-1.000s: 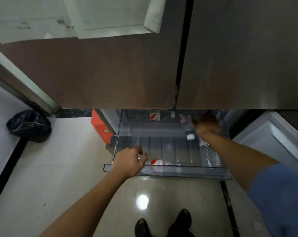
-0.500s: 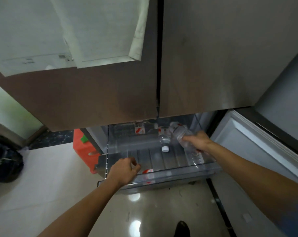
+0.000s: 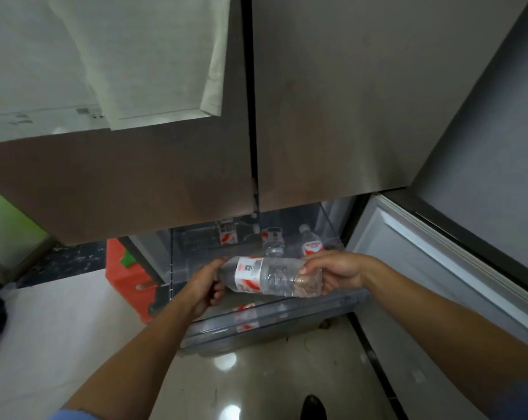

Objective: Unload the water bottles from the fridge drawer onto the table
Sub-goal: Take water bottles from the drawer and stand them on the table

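The fridge (image 3: 332, 101) fills the upper view, its two upper doors shut, and below them the clear fridge drawer (image 3: 256, 325) stands pulled out over the pale floor (image 3: 44, 328), with an orange crate (image 3: 126, 277) just beside its left wall. Half a second ago the left hand rested on the drawer's front rim while the right reached into the back; now both meet on one water bottle (image 3: 271, 277), held lying sideways above the drawer, clear of it. The right hand (image 3: 335, 272) is wrapped around the bottle's base end, and the left hand (image 3: 203, 281) is curled around its cap end, so the bottle is lifted out and probably being passed across. Two more bottles (image 3: 273, 241) remain at the drawer's back right, and a red-and-white label near the front rim may be another, though reflections make that hard to tell. The table is out of view, so the carry remains, and unloading looks far from finished.
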The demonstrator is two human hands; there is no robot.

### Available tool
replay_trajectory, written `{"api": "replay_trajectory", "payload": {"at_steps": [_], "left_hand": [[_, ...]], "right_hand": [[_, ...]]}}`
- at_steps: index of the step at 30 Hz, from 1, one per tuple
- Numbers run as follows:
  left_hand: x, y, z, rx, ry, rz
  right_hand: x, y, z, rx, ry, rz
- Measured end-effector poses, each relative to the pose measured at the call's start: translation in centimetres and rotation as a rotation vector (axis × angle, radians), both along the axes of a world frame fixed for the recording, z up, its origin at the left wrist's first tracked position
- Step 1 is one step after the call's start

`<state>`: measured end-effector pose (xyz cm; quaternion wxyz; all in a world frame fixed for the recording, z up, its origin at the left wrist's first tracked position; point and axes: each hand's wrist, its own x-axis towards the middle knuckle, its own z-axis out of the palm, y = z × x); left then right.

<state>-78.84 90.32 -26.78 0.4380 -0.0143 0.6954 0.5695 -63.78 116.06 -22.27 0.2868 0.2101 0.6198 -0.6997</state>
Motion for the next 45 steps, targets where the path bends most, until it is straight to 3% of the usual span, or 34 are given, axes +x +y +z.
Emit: {"api": "replay_trajectory", "payload": {"at_steps": [5,9,13,18,23,25,27,29,38,45], "left_hand": [[-0.4,-2.0,1.0,-0.05,0.075,0.175],[-0.5,-3.6,2.5,-0.105,0.3,0.306],[0.2,-5.9,2.8,-0.229,0.525,0.329],[1.2,-8.2,1.8,-0.374,0.777,0.304],[1.4,-9.4,1.2,-0.446,0.877,0.309],[1.2,-9.1,1.1,-0.478,0.899,0.28],[0.8,-8.7,1.4,-0.523,0.959,0.219],[0.3,-8.4,1.7,-0.553,1.017,0.142],[0.2,-6.1,6.0,-0.453,1.256,-0.105],[2.6,-6.5,12.8,-0.378,1.444,-0.07]], "right_hand": [[-2.9,-0.1,-2.0,0.012,-0.061,-0.035],[-5.9,-0.1,-5.3,0.249,-0.137,-0.316],[-8.8,-1.1,-8.8,0.323,-0.236,-0.371],[-11.7,-3.5,-11.8,0.181,-0.3,-0.5],[-11.4,-3.3,-12.5,0.078,-0.293,-0.62],[-10.9,-3.0,-11.7,0.266,-0.202,-0.672],[-10.1,-2.0,-10.4,0.64,-0.089,-0.638],[-9.1,-1.1,-8.7,0.863,-0.01,-0.613],[-1.1,-1.4,-0.4,1.281,0.114,-0.661],[2.3,-4.7,8.9,1.551,0.462,-0.627]]}}
